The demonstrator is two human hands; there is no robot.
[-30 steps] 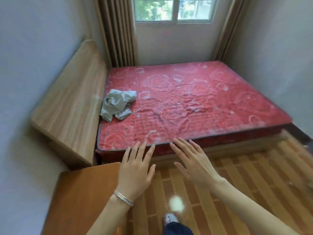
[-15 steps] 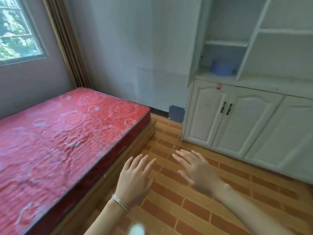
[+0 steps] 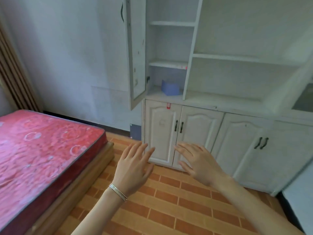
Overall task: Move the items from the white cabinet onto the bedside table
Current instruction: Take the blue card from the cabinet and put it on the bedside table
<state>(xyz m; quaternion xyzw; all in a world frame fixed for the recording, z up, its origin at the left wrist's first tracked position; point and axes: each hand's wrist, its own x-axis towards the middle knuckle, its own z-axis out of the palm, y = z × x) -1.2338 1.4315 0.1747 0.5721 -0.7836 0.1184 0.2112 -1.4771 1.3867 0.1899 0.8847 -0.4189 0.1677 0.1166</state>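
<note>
Fingers [image 3: 132, 151] spread, left hand [image 3: 133, 168], right hand [image 3: 201, 165] empty, blue box [image 3: 170, 88] in white cabinet [image 3: 203, 133], red label [image 3: 168, 106] unreadable

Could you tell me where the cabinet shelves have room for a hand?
The wide ledge right of the divider is bare. The narrow bay is crowded: the blue box sits there, leaving a strip beside the open door.
</note>
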